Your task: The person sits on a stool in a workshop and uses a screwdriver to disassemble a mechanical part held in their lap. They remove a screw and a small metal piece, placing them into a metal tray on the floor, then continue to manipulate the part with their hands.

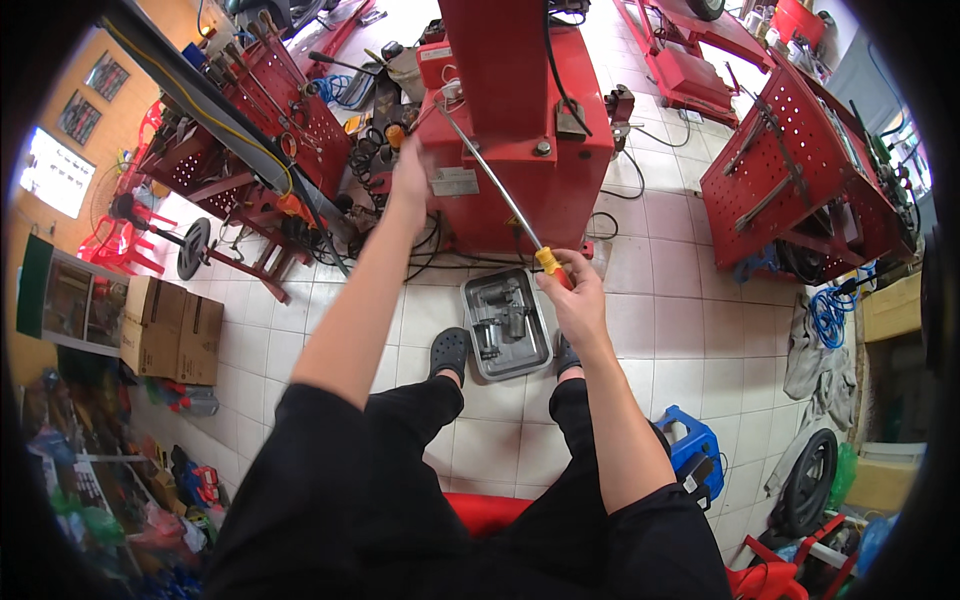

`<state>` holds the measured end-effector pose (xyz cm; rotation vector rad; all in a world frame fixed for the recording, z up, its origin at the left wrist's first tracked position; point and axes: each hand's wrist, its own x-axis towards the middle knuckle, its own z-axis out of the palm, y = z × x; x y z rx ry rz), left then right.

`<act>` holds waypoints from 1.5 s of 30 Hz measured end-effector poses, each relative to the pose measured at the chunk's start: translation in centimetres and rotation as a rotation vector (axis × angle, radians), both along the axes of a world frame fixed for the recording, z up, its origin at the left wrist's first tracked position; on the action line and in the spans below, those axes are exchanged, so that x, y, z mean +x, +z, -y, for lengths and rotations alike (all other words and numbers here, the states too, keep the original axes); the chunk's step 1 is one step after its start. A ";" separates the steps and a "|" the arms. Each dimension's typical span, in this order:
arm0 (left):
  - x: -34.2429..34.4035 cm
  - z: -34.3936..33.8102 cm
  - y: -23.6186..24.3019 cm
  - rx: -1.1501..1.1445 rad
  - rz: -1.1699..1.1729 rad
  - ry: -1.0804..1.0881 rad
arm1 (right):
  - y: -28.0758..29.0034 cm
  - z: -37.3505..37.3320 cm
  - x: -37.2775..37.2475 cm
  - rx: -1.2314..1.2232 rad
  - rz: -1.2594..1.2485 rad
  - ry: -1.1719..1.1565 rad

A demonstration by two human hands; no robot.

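No text can be read on the pale label [455,182] of the red machine [570,205].

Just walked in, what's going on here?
The right hand holds a yellow-and-orange-handled screwdriver, its long shaft slanting up and left in front of a red machine. The left hand, blurred, is up near an orange handle; its grip is unclear. Metal parts lie in a tray on the floor between the feet.

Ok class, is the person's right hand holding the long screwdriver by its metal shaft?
No, the right hand grips the screwdriver by its yellow-and-red handle, leaving the metal shaft bare.
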<state>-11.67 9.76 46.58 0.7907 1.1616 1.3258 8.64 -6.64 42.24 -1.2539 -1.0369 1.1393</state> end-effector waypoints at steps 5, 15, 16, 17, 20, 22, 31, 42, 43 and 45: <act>-0.3 16.4 -6.2 -0.286 -0.003 -0.090 | 0.5 0.5 -1.7 -0.075 -0.001 0.062; 0.7 20.1 -9.2 -0.107 0.182 -0.316 | -1.0 2.8 -6.5 -0.222 0.095 0.396; -0.3 20.0 -11.5 -0.194 0.216 -0.440 | -1.3 2.7 -6.9 -0.201 0.138 0.413; 0.2 20.0 -11.7 -0.189 0.250 -0.496 | -1.8 2.8 -6.7 -0.194 0.191 0.418; 1.1 19.8 -9.9 -0.180 0.286 -0.611 | -1.7 3.4 -6.1 -0.240 0.421 0.592; 1.0 19.0 -10.1 -0.095 0.196 -0.597 | -0.6 3.5 -5.8 -0.260 0.533 0.639; 0.7 19.2 -10.1 -0.085 -0.021 -0.479 | 0.3 2.4 -2.5 -0.208 0.748 0.717; 2.9 20.8 -9.2 0.322 -0.452 -0.328 | 0.2 3.0 -7.1 0.071 0.292 -0.033; 3.1 20.7 -9.0 0.361 -0.506 -0.371 | -0.1 3.0 -7.2 0.105 0.235 -0.080; 3.5 21.5 -8.4 0.325 -0.624 -0.474 | -0.5 3.3 -7.0 -0.026 -0.047 0.002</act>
